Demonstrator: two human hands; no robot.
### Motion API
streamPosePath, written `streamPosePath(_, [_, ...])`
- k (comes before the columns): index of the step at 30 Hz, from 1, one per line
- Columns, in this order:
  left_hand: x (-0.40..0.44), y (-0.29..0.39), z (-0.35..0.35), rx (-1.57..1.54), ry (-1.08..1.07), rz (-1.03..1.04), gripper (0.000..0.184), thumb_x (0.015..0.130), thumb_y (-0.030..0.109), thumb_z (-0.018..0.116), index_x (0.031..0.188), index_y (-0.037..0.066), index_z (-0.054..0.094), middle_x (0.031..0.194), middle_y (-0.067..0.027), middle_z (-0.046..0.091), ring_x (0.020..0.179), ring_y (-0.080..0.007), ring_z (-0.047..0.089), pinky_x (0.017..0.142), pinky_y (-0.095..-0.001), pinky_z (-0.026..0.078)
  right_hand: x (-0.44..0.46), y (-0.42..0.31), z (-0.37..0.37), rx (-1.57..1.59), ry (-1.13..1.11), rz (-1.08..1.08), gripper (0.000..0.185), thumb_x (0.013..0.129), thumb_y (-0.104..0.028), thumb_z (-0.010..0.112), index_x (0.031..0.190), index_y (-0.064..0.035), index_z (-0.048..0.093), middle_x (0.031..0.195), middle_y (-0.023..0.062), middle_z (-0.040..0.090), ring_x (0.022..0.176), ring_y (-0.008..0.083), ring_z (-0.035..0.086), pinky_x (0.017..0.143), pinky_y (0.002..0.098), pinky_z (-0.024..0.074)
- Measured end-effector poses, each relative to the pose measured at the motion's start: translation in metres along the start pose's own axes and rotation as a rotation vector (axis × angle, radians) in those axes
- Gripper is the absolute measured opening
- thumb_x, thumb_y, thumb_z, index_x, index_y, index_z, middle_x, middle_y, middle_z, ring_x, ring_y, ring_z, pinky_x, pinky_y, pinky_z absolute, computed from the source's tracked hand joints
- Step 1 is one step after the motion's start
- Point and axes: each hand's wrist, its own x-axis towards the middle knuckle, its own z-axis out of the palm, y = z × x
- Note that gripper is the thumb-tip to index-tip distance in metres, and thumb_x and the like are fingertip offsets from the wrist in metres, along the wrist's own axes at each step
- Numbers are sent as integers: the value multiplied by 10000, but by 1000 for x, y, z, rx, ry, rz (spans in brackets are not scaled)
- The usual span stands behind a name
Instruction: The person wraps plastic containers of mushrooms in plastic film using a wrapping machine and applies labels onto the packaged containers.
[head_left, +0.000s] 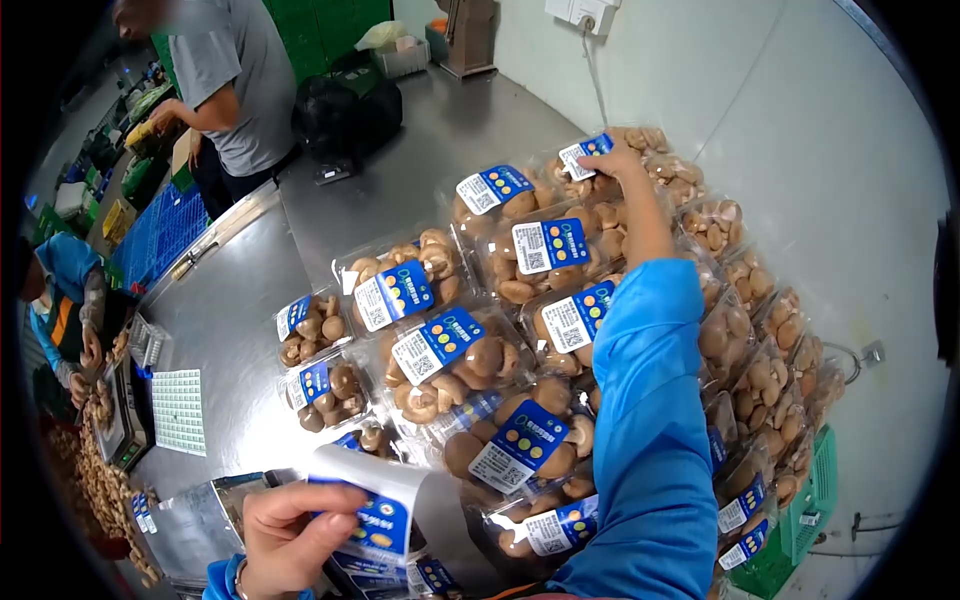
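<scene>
Between the thumb and fingers of my left hand, at the lower left, is the edge of a label strip with white backing and blue printed labels. My right arm reaches across to the far packs. There my right hand has its fingers together on a blue and white label on a clear mushroom pack. Several labelled packs of brown mushrooms, such as a large pack, cover the table between my hands.
Stacked mushroom packs line the wall at right, above a green crate. The steel table carries a black bag at the back. One person stands beyond; another person's hands are by a scale.
</scene>
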Motion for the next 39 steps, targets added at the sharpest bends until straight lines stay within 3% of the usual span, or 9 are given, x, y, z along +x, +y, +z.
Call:
streamPosePath(4, [5,22,20,-152,-128,11,524,837,-70,491,1305,-35,258,1034,-146,593,985,-176,554,856,-263,420,-61,-43,-43,-437,94,-127,797,615,-434,729,1231,-41,410,1228,170,451,1171,386,350,887,456,378])
streamPosePath(6, [3,18,16,49,-213,144,356,839,-13,535,1179,-29,434,1007,-127,612,902,-144,590,788,-242,459,-91,-72,-74,-622,-69,-169,646,694,-449,661,1189,-68,499,1195,126,498,1127,373,415,904,440,377])
streamPosePath(9, [-5,27,23,258,-226,234,190,813,-5,566,1000,-4,593,870,-111,653,730,-132,636,631,-219,491,-199,-137,-108,249,-219,-404,441,802,-300,595,1166,-61,524,1059,101,587,971,194,558,855,310,423])
streamPosePath(11, [-7,25,32,338,-240,370,185,799,-16,566,977,6,610,831,-114,655,686,-154,642,592,-227,492,-309,-166,-166,876,-945,-480,508,758,-208,668,1206,-55,485,1138,102,541,1086,182,494,921,315,387])
streamPosePath(17, [-15,14,68,348,-386,328,188,805,213,640,802,25,645,565,-112,565,441,-186,545,418,-278,408,-385,-166,-224,449,-677,-1130,248,724,-62,667,966,-26,624,834,88,620,794,213,592,714,286,460])
streamPosePath(23, [-25,-32,52,37,-291,-169,221,823,110,616,1005,-15,621,718,-49,652,623,-66,581,536,-207,463,-209,-60,-222,810,-198,-29,242,773,-120,643,981,-38,551,796,33,611,647,86,571,589,208,491])
streamPosePath(27, [-23,4,48,-246,-257,-207,871,766,-55,602,1391,40,4,898,-160,638,823,-162,617,720,-265,480,-125,37,-125,701,-206,300,112,723,-106,677,783,-77,587,614,7,566,440,62,470,364,203,403])
streamPosePath(34, [-31,17,40,-192,-424,-192,473,763,-101,550,1219,-13,461,1160,-112,532,1039,-158,513,911,-288,397,-127,72,-46,-30,536,-125,285,658,-157,720,880,-25,599,704,73,610,601,161,567,515,277,465])
streamPosePath(39, [-44,25,58,-181,-251,82,446,875,38,505,1283,-18,334,1131,-139,531,962,-145,545,828,-263,434,-154,67,-107,140,82,-134,431,667,-216,714,1033,-32,582,840,102,631,739,184,600,668,283,477])
